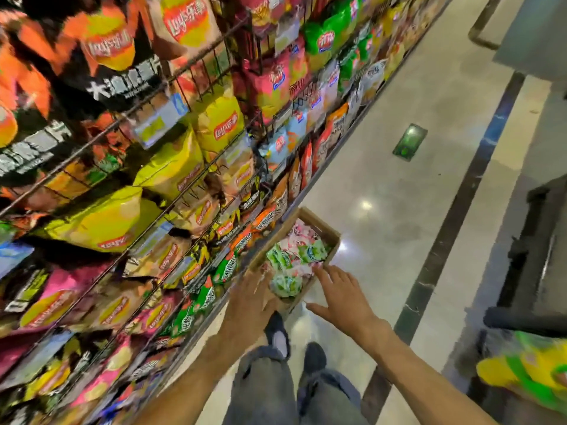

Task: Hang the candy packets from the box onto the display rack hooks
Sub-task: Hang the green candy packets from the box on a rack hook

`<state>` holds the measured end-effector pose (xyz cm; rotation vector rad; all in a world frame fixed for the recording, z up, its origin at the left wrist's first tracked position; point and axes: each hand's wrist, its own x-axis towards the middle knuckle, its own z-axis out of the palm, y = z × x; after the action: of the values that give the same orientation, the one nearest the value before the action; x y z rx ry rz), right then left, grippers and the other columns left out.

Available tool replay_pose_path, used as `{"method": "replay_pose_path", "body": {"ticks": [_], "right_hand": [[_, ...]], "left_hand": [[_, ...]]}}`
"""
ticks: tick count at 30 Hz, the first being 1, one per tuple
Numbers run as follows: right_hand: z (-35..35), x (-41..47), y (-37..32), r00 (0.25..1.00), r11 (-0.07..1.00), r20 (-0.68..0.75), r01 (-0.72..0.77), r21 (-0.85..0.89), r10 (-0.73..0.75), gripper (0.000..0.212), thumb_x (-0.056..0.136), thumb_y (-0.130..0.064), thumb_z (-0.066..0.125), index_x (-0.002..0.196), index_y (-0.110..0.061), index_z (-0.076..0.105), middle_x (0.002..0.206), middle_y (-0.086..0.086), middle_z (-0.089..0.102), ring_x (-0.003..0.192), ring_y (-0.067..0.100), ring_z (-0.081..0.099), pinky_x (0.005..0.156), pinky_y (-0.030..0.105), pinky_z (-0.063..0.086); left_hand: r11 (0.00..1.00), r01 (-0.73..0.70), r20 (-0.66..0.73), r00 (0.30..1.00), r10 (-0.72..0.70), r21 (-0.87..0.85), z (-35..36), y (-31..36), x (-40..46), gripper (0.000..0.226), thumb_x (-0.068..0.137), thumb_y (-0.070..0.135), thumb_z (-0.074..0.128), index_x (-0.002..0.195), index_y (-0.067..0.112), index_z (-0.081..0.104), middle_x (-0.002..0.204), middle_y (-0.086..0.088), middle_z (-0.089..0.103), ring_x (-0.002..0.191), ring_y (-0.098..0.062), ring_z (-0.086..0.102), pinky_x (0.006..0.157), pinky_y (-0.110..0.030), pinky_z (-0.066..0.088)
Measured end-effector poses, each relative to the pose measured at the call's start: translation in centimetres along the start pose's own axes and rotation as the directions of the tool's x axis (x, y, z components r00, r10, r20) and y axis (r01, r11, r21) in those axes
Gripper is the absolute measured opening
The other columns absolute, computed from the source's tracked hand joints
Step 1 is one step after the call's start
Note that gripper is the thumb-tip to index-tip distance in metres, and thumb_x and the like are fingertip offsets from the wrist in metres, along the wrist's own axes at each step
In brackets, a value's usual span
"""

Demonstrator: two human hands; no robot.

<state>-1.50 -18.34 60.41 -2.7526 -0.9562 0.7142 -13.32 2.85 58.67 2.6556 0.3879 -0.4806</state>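
Candy packets (pixel 294 256), pink and green, sit heaped in the cardboard box (pixel 329 233) on the floor (pixel 399 194), box butted against the foot of the display rack (pixel 171 191). Step in hand, as I read it: reach in and pick one packet. To do it well, I'd take a single packet off the top of the heap by its header edge, so the hang hole stays free for a hook, and not scoop several at once. My right hand (pixel 343 294) is over the near right corner of the box, fingers spread and straight, fingertips just at the packets, holding nothing. My left hand (pixel 251 302) is at the near left edge of the box, fingers apart too, nothing gripped; it's blurred, so I can't tell if it touches the cardboard. Packets lie just beyond and between both hands. No packet lifted yet. My feet are right behind the box, rack runs along my left.
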Motion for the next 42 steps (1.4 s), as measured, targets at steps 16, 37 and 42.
{"method": "replay_pose_path", "body": {"ticks": [16,37,42], "right_hand": [[15.7,18.5,7.9,0.990,0.980,0.088,-0.121,0.158,0.108,0.086,0.083,-0.056,0.070,0.154,-0.017,0.040,0.149,0.009,0.052,0.133,0.034,0.051,0.108,0.047,0.044],[44.6,37.4,17.6,0.940,0.951,0.324,-0.191,0.242,0.107,0.079,0.088,-0.050,0.072,0.152,-0.017,0.039,0.148,0.010,0.049,0.137,0.034,0.047,0.108,0.051,0.045],[45.6,39.2,18.5,0.928,0.949,0.356,-0.206,0.240,0.112,0.080,0.090,-0.052,0.069,0.154,-0.018,0.035,0.154,0.009,0.043,0.142,0.032,0.041,0.113,0.048,0.040]], "left_hand": [[0.981,0.115,0.281,0.957,-0.068,-0.155,17.1,-8.5,19.0,0.063,0.105,0.050,0.042,0.155,0.012,0.038,0.155,-0.011,0.047,0.141,-0.031,0.046,0.113,-0.043,0.042],[0.562,0.654,0.325,0.749,-0.578,-0.507,48.4,-21.2,41.1,0.062,0.088,0.063,0.055,0.137,0.026,0.048,0.133,0.000,0.062,0.118,-0.022,0.061,0.101,-0.044,0.050],[0.402,0.713,0.236,0.614,-0.753,-0.574,47.8,-20.9,43.9,0.029,0.097,0.038,0.064,0.110,0.013,0.068,0.107,-0.004,0.071,0.101,-0.027,0.066,0.085,-0.035,0.051]]}}
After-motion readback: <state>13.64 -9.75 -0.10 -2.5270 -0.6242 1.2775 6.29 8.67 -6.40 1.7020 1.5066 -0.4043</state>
